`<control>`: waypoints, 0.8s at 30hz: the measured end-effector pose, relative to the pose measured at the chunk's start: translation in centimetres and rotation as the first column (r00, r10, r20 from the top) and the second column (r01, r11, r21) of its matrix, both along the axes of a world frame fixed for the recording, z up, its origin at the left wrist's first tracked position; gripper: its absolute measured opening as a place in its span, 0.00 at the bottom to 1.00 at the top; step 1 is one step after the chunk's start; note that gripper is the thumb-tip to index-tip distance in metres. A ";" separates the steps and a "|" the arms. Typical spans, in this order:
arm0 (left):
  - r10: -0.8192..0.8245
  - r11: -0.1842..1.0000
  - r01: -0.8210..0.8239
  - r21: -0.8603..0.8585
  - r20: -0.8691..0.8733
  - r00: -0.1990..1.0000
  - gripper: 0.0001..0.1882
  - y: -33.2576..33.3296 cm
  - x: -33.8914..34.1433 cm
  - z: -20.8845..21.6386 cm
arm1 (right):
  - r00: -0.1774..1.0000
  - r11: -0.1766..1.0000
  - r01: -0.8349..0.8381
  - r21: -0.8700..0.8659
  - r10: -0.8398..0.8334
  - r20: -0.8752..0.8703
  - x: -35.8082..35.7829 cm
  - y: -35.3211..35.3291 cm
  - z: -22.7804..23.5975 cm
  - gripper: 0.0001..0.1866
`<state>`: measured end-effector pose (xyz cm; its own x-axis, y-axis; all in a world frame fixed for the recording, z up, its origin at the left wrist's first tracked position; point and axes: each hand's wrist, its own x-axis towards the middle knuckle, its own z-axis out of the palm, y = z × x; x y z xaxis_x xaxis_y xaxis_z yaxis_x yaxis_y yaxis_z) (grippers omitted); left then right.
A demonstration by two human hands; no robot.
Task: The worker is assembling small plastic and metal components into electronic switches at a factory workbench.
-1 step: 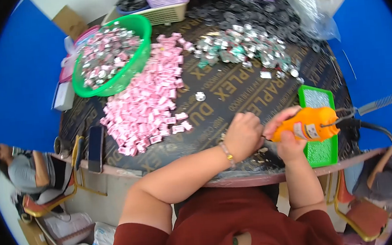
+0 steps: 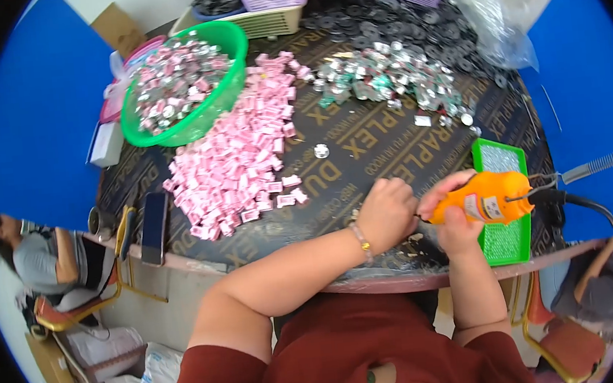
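My right hand is wrapped round an orange electric screwdriver, which lies sideways with its tip toward my left hand. That left hand is closed just above the near table edge, and whatever its fingers grip is hidden behind them. The driver's dark tip meets its fingertips. Beside the driver, partly under it, a green tray holds many small silvery pieces. Farther off to the left spreads a heap of small pink plastic parts. One round silvery piece lies alone mid-table.
A green basin of pink-and-silver pieces stands at far left. Shiny metal parts and black discs cover the far right. A phone and pliers lie at the left edge. A cable trails from the driver.
The whole view has shifted slightly, so the table things appear a little farther right. Both hands keep the same hold, with the driver tip at my left fingers.
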<state>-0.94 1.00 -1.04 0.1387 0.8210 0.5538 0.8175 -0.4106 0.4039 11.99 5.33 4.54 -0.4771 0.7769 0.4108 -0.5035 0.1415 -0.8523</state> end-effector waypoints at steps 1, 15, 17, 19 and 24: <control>-0.007 1.000 0.007 -0.013 0.009 1.000 0.10 -0.3 0.0 0.1 | 1.000 1.000 0.007 0.013 -0.007 0.011 -0.1 -0.1 0.1 0.21; 0.788 0.581 -0.670 0.462 -0.112 0.606 0.18 -0.5 -21.8 13.7 | 0.985 0.969 0.159 0.190 -0.144 -0.091 4.4 -0.4 4.3 0.34; 0.720 0.682 -0.628 0.375 -0.193 0.666 0.14 -0.8 -24.0 13.2 | 0.978 0.970 0.205 0.127 -0.197 -0.071 5.0 -0.1 3.5 0.34; 0.548 0.820 -0.571 0.051 -0.362 0.754 0.10 -1.5 -22.1 12.6 | 0.971 0.967 0.234 0.103 -0.228 -0.069 5.3 0.0 2.8 0.34; 0.115 0.841 -0.323 -0.434 -0.441 0.890 0.06 -4.1 -18.2 7.0 | 0.968 0.960 0.252 0.121 -0.247 -0.051 5.4 -0.3 2.4 0.34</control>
